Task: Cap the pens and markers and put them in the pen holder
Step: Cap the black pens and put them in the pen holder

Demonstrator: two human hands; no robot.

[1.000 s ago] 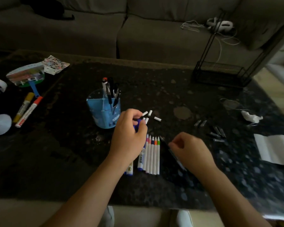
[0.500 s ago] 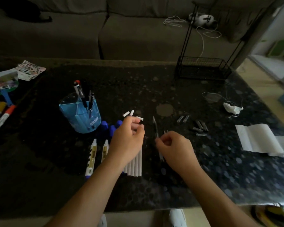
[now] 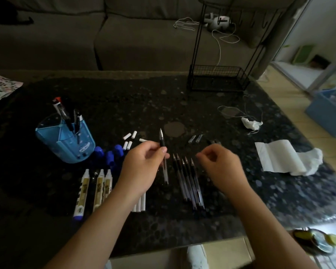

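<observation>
Centre of dark speckled table (image 3: 124,98): uncapped pen (image 3: 162,140) pinched in left hand (image 3: 142,167), tip up; right hand (image 3: 221,167) curled, contents indeterminable.

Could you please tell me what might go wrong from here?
The left hand pinches an uncapped pen, which could mark skin. The clear caps are small and faint on the dark table, easy to fumble. The right hand hangs close beside the loose pen row and might scatter it.

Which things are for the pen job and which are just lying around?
Job: blue plastic pen holder, black uncapped pen in left hand, row of uncapped black pens, blue marker caps, white caps.
Lying about: crumpled white paper, black wire rack.
</observation>
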